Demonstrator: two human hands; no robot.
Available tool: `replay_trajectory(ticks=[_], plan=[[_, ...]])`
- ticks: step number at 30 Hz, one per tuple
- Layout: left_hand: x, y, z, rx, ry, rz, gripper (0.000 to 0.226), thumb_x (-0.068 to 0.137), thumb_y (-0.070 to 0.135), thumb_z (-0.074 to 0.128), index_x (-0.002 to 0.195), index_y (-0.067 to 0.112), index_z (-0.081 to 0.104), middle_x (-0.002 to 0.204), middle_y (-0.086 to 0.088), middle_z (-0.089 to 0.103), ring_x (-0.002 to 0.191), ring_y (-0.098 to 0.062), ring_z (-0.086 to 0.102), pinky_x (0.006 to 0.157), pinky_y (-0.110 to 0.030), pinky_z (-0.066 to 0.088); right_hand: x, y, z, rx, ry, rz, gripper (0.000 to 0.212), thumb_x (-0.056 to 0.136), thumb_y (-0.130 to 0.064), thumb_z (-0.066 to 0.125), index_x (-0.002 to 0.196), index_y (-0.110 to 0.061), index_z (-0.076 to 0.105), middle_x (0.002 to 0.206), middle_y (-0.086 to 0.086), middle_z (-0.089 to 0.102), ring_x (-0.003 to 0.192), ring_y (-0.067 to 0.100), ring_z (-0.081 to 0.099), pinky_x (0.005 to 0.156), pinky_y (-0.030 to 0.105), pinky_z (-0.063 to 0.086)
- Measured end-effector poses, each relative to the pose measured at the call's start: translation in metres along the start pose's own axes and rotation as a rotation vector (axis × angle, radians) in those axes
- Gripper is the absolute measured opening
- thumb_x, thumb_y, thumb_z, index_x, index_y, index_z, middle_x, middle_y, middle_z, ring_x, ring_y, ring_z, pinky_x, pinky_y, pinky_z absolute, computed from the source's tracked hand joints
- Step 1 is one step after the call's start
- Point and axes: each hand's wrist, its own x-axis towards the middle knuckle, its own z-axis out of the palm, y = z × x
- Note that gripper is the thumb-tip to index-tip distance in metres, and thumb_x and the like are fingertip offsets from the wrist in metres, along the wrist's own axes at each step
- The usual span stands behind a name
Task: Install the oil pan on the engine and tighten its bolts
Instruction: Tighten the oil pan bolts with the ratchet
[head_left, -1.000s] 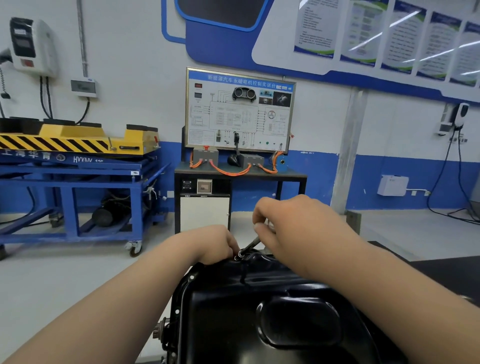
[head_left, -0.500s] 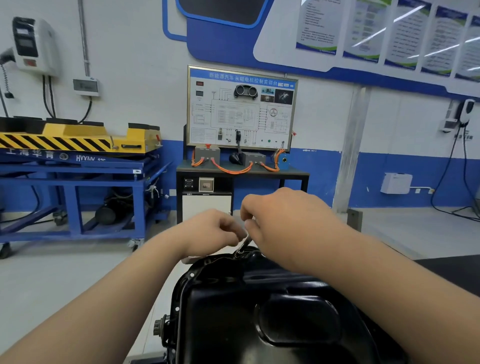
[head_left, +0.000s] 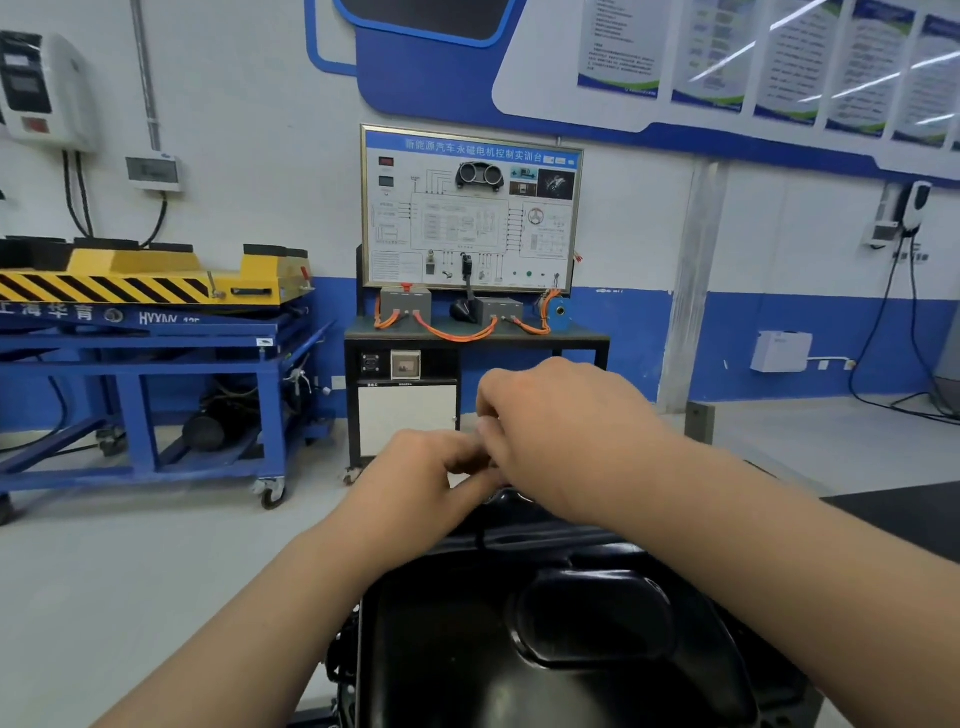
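I see the black oil pan (head_left: 571, 649) low in front of me, its bulge facing up, filling the bottom of the view. The left hand (head_left: 415, 473) and right hand (head_left: 561, 431) meet just above its far rim, fingers curled and touching. Whether either pinches anything, I cannot tell.

At the far rim of the glossy black steel oil pan (head_left: 447, 649), the blurred left hand (head_left: 410, 480) and right hand (head_left: 561, 436) hide whatever their fingers hold; the pan's near end is cut off below.
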Motion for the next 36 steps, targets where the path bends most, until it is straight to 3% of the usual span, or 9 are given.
replay_trajectory(ticks=[5,8,12,17,20,23,27,30,36], plan=[[0.006,0.003,-0.001,0.104,0.007,0.064,0.021,0.089,0.021,0.061,0.069,0.027,0.066,0.057,0.012,0.059,0.051,0.001,0.051,0.05,-0.012,0.035,-0.003,0.008,-0.014,0.078,-0.146,-0.039,0.026,0.093,-0.039,0.047,0.107,-0.017,0.051,0.095,0.001,0.059,0.083,0.022,0.057,0.063,0.034,0.046],[0.007,0.003,-0.004,0.194,-0.043,0.091,0.013,0.094,0.022,0.057,0.088,0.02,0.069,0.05,0.017,0.046,0.052,0.005,0.047,0.05,-0.008,0.031,-0.003,0.017,-0.035,0.031,-0.201,-0.088,0.032,0.088,-0.042,0.054,0.098,-0.013,0.062,0.089,0.003,0.064,0.078,0.02,0.058,0.059,0.028,0.044],[0.006,0.003,-0.005,0.245,-0.122,0.07,0.015,0.097,0.026,0.051,0.1,0.019,0.064,0.067,0.017,0.058,0.061,0.012,0.05,0.056,-0.006,0.035,-0.006,0.014,-0.049,-0.174,-0.178,-0.148,0.033,0.084,-0.048,0.06,0.069,-0.021,0.048,0.066,-0.004,0.048,0.059,0.013,0.048,0.047,0.027,0.035],[0.004,0.013,-0.004,0.163,-0.172,-0.028,0.014,0.099,0.025,0.044,0.093,0.036,0.048,0.099,0.015,0.066,0.084,0.008,0.057,0.071,-0.005,0.041,0.0,0.006,-0.044,-0.358,-0.097,-0.306,0.007,0.091,-0.018,0.051,0.089,-0.017,0.057,0.081,0.0,0.052,0.083,0.025,0.056,0.059,0.035,0.047],[0.003,0.023,0.006,-0.011,-0.109,-0.114,0.021,0.097,0.018,0.044,0.088,0.036,0.05,0.081,0.015,0.056,0.075,0.008,0.054,0.062,-0.002,0.037,-0.002,0.003,-0.038,-0.274,0.016,-0.178,0.041,0.092,-0.045,0.045,0.06,-0.02,0.038,0.062,-0.002,0.038,0.053,0.015,0.04,0.046,0.027,0.032],[0.007,0.031,0.025,-0.048,0.031,-0.206,0.021,0.087,-0.003,0.047,0.082,0.017,0.054,0.066,0.016,0.041,0.058,0.001,0.041,0.052,-0.004,0.036,-0.004,-0.001,-0.027,-0.209,0.091,-0.074,0.051,0.089,-0.058,0.039,0.057,-0.019,0.035,0.059,-0.001,0.039,0.05,0.015,0.035,0.045,0.025,0.027],[0.02,0.036,0.035,-0.223,0.154,-0.423,0.041,0.09,0.005,0.048,0.056,0.029,0.044,0.038,0.018,0.046,0.038,0.005,0.045,0.04,-0.007,0.036,-0.001,0.011,-0.037,-0.284,-0.059,-0.196,0.037,0.088,-0.045,0.053,0.064,-0.021,0.037,0.063,-0.005,0.043,0.056,0.01,0.039,0.046,0.025,0.029],[0.026,0.036,0.037,-0.287,0.082,-0.492,0.051,0.091,0.015,0.041,0.042,0.025,0.032,0.035,0.008,0.027,0.034,-0.009,0.025,0.041,-0.027,0.025,-0.001,0.018,-0.041,-0.458,-0.043,-0.376,0.011,0.09,-0.022,0.052,0.08,-0.026,0.048,0.066,-0.008,0.04,0.065,0.016,0.044,0.062,0.029,0.037],[0.015,0.045,0.038,-0.11,0.251,-0.422,0.028,0.087,0.021,0.041,0.06,0.027,0.035,0.045,0.009,0.045,0.041,-0.001,0.042,0.037,-0.014,0.026,-0.001,0.02,-0.022,-0.178,-0.059,-0.137,0.039,0.099,-0.039,0.031,0.068,-0.014,0.036,0.068,-0.002,0.034,0.06,0.017,0.037,0.048,0.028,0.024]])
